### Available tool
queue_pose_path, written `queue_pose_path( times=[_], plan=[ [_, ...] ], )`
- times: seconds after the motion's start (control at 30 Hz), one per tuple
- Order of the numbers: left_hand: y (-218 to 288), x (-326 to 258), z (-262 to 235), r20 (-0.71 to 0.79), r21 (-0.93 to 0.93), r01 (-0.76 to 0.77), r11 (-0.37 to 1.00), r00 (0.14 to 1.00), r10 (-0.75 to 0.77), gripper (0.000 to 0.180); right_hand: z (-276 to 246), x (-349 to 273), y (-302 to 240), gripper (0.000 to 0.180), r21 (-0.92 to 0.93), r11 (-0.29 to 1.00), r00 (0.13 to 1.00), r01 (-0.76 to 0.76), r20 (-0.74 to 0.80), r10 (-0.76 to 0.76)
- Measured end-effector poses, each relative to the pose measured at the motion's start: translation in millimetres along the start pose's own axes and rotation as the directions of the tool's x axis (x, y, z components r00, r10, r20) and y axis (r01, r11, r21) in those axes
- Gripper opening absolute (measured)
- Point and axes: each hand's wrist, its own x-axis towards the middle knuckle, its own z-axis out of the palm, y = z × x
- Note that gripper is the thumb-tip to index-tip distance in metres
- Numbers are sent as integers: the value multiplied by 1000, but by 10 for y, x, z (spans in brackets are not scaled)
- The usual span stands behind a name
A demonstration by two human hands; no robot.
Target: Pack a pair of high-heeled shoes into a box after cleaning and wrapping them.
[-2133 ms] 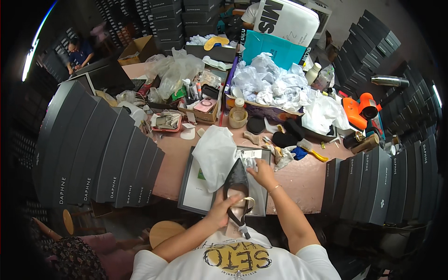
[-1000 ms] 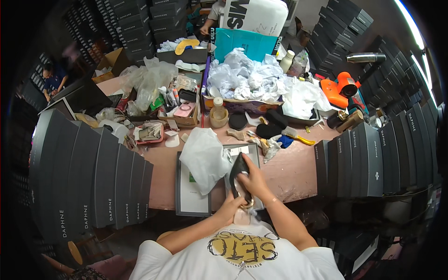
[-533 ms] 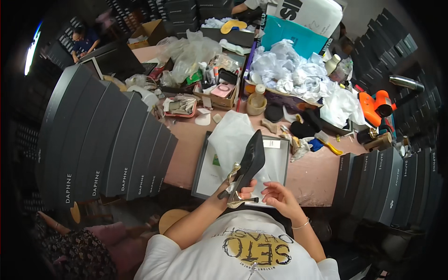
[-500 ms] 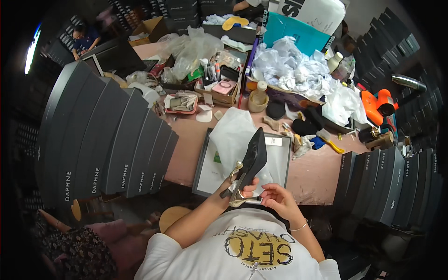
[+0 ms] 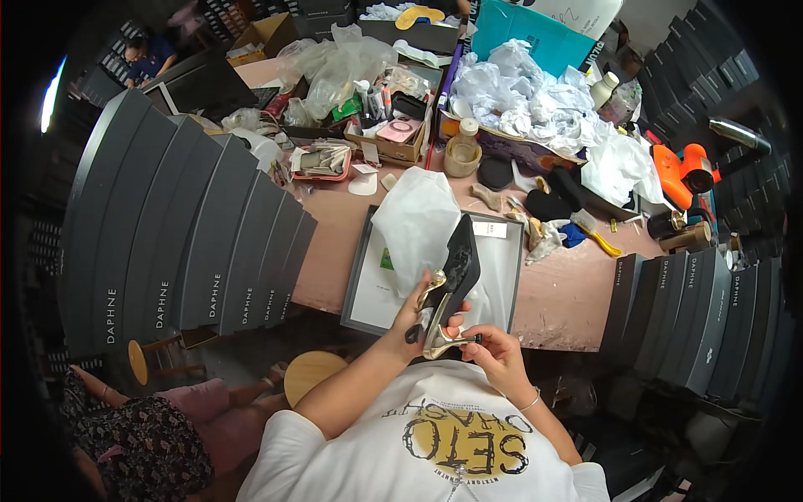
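Person's white T-shirt (image 5: 468,443), printed front, at the lower edge. Left hand (image 5: 408,322): curled firmly round a black shoe (image 5: 464,263), pointed, with gold-coloured heel and trim, held tilted, toe away from the body, above the near edge of the table. Right hand (image 5: 499,356): half closed, thumb and fingertips pinching the heel's tip. Round wooden stool (image 5: 314,376), left of the body; farther left, another person's floral garment (image 5: 146,443).

Beneath and beyond the shoe: open grey box (image 5: 364,325), lined in white, with white tissue (image 5: 410,226) spread over it.

Table (image 5: 556,314): pinkish top, worn and speckled along the front. Flanked by dark boxes on end, one row left (image 5: 188,251), another right (image 5: 661,301).

Mid-table, left to right: pink tray (image 5: 347,175) of small pieces; carton of tubes and sundries (image 5: 407,154); jar (image 5: 462,157); black round pad (image 5: 494,174); yellow-handled brush (image 5: 604,244); orange tool (image 5: 667,174).

Farther: clear plastic bags (image 5: 339,71); crumpled white paper (image 5: 527,96) heaped in a purple-sided box; teal panel (image 5: 531,38).

Room: co-worker in a dark shirt (image 5: 150,58), far left; lit tube (image 5: 53,96); stacked boxes (image 5: 698,63), far right.
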Motion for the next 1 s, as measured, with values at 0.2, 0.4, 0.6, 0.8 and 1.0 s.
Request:
queue_pose_path(
  times=[0.2,0.4,0.6,0.8,1.0],
  plan=[
    [15,-292,117,-240,500,26,866,965,110,62,-110,27,-19,13,-110,992,990,68,127,-54],
    [-331,-211,36,-387,120,-82,989,914,123,49,-289,155,-100,22,195,964,961,-183,244,133],
    [-58,337,126,-368,433,-186,882,857,361,40,-1713,1125,-197,16,-685,726,879,53,-313,-360],
    [-36,542,281,-353,492,-305,815,786,508,43,-2533,2236,-42,24,-996,-81,907,-23,13,-421],
    [60,606,302,-418,436,-417,798,691,590,63,-2845,2340,394,28,-966,-257,892,-12,106,-440]
  ],
)
